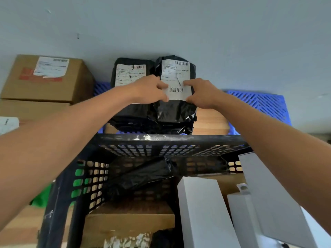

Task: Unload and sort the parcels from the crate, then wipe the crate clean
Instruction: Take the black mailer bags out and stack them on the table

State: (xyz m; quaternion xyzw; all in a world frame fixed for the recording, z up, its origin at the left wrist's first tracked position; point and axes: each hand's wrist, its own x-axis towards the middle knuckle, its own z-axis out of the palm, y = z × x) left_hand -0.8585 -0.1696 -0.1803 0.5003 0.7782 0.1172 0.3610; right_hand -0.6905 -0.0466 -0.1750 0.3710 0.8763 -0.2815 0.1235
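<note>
Both hands reach past the far rim of the black perforated crate [172, 140] to a black poly-bag parcel [176, 108] standing upright against the wall. The left hand [150, 90] pinches the left edge of its white shipping label [176, 81] and the right hand [201, 93] the right edge. Each grip is closed on the parcel with thumb below and fingers on top, so the bag is steadied from both sides, probably to square it up label-outward where the barcode can be read.

Touching the left grip's far side stands a second black bagged parcel [129, 76], also label-forward, which suggests soft bags are being grouped here. Both rest on a blue slatted plastic panel [259, 102] lying on the wooden surface [209, 120]. Well to the left of the left grip sits a labelled cardboard box [46, 79], seemingly a separate group for boxes.

Below and nearer than both grips, the crate is far from unloaded: a rolled black bag [141, 174], a flat brown carton [129, 222] and white boxes [204, 212] are inside. Wiping looks a long way off.
</note>
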